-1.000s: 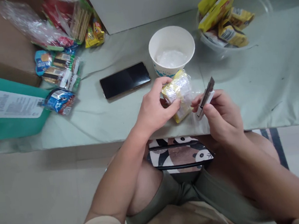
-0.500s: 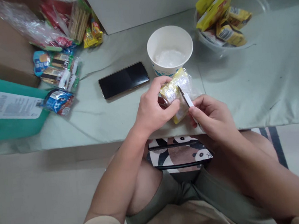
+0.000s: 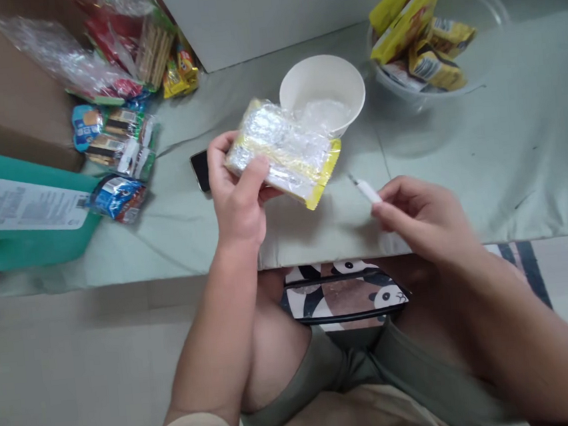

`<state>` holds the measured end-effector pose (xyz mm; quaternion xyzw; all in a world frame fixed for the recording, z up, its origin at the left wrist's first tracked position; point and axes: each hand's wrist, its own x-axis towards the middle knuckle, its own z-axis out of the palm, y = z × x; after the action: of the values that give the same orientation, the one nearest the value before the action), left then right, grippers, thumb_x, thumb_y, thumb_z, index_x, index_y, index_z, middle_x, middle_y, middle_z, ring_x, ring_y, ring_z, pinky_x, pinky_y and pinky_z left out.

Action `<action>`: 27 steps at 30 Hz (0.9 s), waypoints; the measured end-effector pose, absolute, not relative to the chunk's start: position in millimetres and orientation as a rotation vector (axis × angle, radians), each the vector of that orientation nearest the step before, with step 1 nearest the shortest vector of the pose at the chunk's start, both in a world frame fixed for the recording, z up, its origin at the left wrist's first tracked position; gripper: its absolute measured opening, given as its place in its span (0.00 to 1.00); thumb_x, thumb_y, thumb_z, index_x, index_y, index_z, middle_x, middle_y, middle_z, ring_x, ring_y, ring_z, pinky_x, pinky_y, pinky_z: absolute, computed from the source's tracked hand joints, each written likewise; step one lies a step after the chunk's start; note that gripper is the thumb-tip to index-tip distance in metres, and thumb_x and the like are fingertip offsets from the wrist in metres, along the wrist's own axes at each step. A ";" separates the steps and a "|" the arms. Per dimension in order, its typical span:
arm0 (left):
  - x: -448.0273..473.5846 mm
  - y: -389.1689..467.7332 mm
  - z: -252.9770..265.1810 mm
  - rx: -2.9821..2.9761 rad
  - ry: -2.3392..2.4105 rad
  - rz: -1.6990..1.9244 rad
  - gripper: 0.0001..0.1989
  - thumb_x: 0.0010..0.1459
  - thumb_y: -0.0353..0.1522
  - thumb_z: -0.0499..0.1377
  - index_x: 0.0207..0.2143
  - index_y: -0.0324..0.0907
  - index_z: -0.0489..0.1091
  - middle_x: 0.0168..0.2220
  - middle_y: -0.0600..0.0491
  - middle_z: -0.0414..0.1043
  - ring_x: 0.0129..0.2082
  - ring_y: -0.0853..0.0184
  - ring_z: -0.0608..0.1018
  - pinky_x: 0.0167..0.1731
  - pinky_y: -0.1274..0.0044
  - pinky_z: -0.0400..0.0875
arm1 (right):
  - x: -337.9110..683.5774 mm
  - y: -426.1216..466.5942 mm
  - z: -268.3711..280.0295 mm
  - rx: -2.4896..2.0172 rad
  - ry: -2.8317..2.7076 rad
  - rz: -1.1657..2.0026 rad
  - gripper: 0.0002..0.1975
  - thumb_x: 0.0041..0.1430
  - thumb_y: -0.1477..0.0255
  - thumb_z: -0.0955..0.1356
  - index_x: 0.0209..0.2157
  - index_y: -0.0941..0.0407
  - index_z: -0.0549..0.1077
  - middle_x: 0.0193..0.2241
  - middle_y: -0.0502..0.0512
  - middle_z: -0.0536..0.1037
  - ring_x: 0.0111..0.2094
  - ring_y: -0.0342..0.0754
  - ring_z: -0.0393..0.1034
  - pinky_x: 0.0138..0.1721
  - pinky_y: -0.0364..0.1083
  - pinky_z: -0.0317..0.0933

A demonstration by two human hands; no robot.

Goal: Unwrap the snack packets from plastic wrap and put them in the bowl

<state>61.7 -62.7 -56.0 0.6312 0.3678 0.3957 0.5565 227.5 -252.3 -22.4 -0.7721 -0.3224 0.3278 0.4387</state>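
My left hand is closed on a shiny clear snack packet with yellow ends, its thumb across the near face. The packet is tilted above the cloth and hides part of a white paper bowl and much of a black phone. In my right hand is a small white-handled utility knife, gripped between thumb and fingers, its short blade pointing toward the packet but apart from it. Something whitish and translucent lies inside the bowl.
A clear plastic bowl with yellow packets stands at the back right. Several wrapped snacks lie at the left by a cardboard box and a green container. A panda-print case sits below the table edge.
My left hand has moved left and turned the packet, which now shows its broad face. My right hand has drawn the knife away from the packet, slightly to the right.
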 end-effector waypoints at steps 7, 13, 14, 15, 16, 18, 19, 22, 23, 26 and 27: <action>69.6 -95.7 -39.3 1.624 0.828 0.511 0.23 0.57 0.42 0.67 0.47 0.51 0.57 0.43 0.53 0.69 0.36 0.67 0.77 0.28 0.77 0.75 | 282.5 -249.4 -46.1 -2.277 -0.779 0.167 0.04 0.53 0.70 0.75 0.30 0.52 0.77 0.28 0.53 0.77 0.28 0.48 0.66 0.36 0.51 0.59; 82.1 -113.7 -41.7 1.847 0.866 0.408 0.22 0.52 0.35 0.68 0.39 0.48 0.55 0.36 0.58 0.66 0.30 0.72 0.69 0.30 0.76 0.67 | 298.5 -241.5 -69.4 -2.352 -1.003 0.020 0.05 0.53 0.71 0.73 0.34 0.52 0.77 0.34 0.59 0.77 0.40 0.58 0.71 0.47 0.59 0.63; 82.8 -114.4 -40.3 1.910 0.908 0.398 0.21 0.51 0.36 0.68 0.38 0.47 0.56 0.35 0.58 0.66 0.30 0.71 0.69 0.30 0.75 0.66 | 296.0 -241.0 -69.2 -2.307 -1.007 -0.016 0.06 0.54 0.71 0.72 0.36 0.52 0.77 0.36 0.59 0.77 0.42 0.60 0.72 0.49 0.61 0.64; 83.1 -114.3 -38.7 1.965 0.948 0.394 0.21 0.52 0.36 0.68 0.36 0.47 0.56 0.34 0.58 0.66 0.31 0.70 0.69 0.31 0.74 0.65 | 292.0 -240.9 -67.9 -2.242 -1.016 -0.034 0.07 0.55 0.72 0.70 0.38 0.52 0.77 0.38 0.60 0.78 0.44 0.60 0.72 0.51 0.61 0.64; 82.9 -113.6 -37.0 2.007 0.976 0.397 0.19 0.53 0.38 0.67 0.36 0.47 0.57 0.33 0.58 0.66 0.31 0.69 0.69 0.33 0.73 0.66 | 286.7 -241.1 -66.0 -2.165 -1.034 -0.029 0.10 0.55 0.73 0.68 0.40 0.53 0.76 0.39 0.60 0.78 0.45 0.60 0.73 0.51 0.61 0.64; 81.5 -110.4 -35.1 2.051 0.998 0.429 0.15 0.58 0.40 0.65 0.34 0.46 0.60 0.34 0.55 0.68 0.34 0.66 0.71 0.37 0.70 0.67 | 273.5 -241.6 -61.8 -2.003 -1.132 0.057 0.16 0.54 0.73 0.67 0.45 0.53 0.76 0.43 0.60 0.80 0.45 0.58 0.74 0.51 0.60 0.66; 80.6 -108.3 -35.2 2.060 0.998 0.459 0.13 0.60 0.41 0.63 0.33 0.45 0.62 0.36 0.53 0.69 0.35 0.65 0.72 0.39 0.69 0.68 | 266.6 -241.7 -60.3 -1.928 -1.205 0.113 0.19 0.53 0.73 0.67 0.48 0.53 0.75 0.45 0.60 0.80 0.46 0.58 0.75 0.52 0.59 0.67; 78.0 -102.1 -39.1 2.056 0.990 0.532 0.07 0.62 0.37 0.61 0.36 0.45 0.67 0.40 0.51 0.73 0.37 0.65 0.73 0.43 0.68 0.71 | 250.1 -239.7 -60.2 -1.787 -1.410 0.251 0.29 0.50 0.72 0.68 0.56 0.52 0.71 0.53 0.60 0.80 0.51 0.58 0.75 0.55 0.58 0.67; 77.4 -100.6 -40.8 2.057 0.982 0.539 0.05 0.61 0.35 0.62 0.37 0.46 0.68 0.41 0.51 0.73 0.37 0.65 0.73 0.43 0.68 0.71 | 246.9 -238.3 -61.2 -1.769 -1.450 0.280 0.31 0.50 0.72 0.68 0.58 0.52 0.70 0.54 0.61 0.79 0.52 0.59 0.74 0.56 0.59 0.67; 76.4 -97.7 -43.5 2.069 0.924 0.515 0.06 0.59 0.27 0.60 0.38 0.46 0.69 0.42 0.52 0.74 0.39 0.65 0.75 0.45 0.69 0.73 | 243.5 -234.2 -63.6 -1.764 -1.467 0.314 0.32 0.50 0.74 0.67 0.60 0.53 0.69 0.50 0.60 0.81 0.51 0.58 0.76 0.55 0.59 0.67; 76.1 -97.0 -43.4 2.078 0.888 0.501 0.07 0.58 0.26 0.59 0.38 0.46 0.69 0.43 0.52 0.74 0.40 0.64 0.75 0.46 0.69 0.73 | 243.7 -233.3 -63.5 -1.771 -1.450 0.311 0.31 0.51 0.75 0.66 0.59 0.53 0.70 0.46 0.59 0.82 0.48 0.57 0.76 0.53 0.58 0.67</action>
<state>76.1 -97.0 -43.4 0.8220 0.3513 0.1983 0.4020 243.7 -233.3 -63.5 -0.7012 -0.5743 0.1233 0.4041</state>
